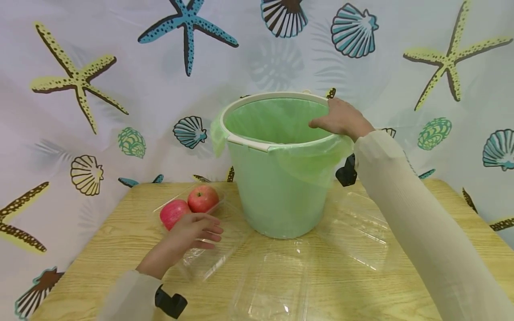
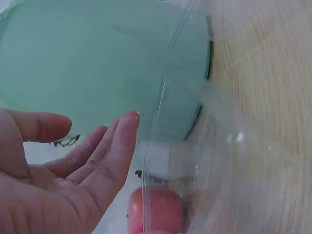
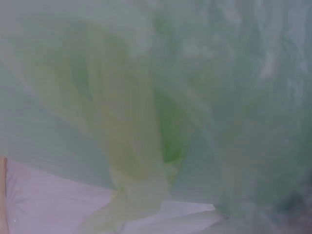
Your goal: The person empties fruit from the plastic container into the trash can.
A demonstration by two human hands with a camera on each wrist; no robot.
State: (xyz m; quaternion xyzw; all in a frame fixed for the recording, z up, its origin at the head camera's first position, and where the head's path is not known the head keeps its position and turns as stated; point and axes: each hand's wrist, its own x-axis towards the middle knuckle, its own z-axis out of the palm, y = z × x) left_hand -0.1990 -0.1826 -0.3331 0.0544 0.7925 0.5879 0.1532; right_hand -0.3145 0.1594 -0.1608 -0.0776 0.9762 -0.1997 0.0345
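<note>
A pale green bin (image 1: 277,191) stands at the middle back, lined with a thin translucent green bag (image 1: 317,160) folded out over its cream rim. My right hand (image 1: 341,118) lies at the right side of that rim, thumb stretched over the opening; the bag fills most of the right wrist view. My left hand (image 1: 190,236) hovers with fingers spread and nothing held, above a clear plastic box (image 1: 213,263). Just beyond it, two red apples (image 1: 203,199) sit in a clear plastic tray. The left wrist view shows the palm (image 2: 63,195) beside clear plastic.
More clear plastic boxes lie on the wooden table (image 1: 100,249): one box (image 1: 273,285) before the bin, another box (image 1: 361,232) to its right under my right forearm. A sea-patterned curtain (image 1: 249,58) hangs behind the table.
</note>
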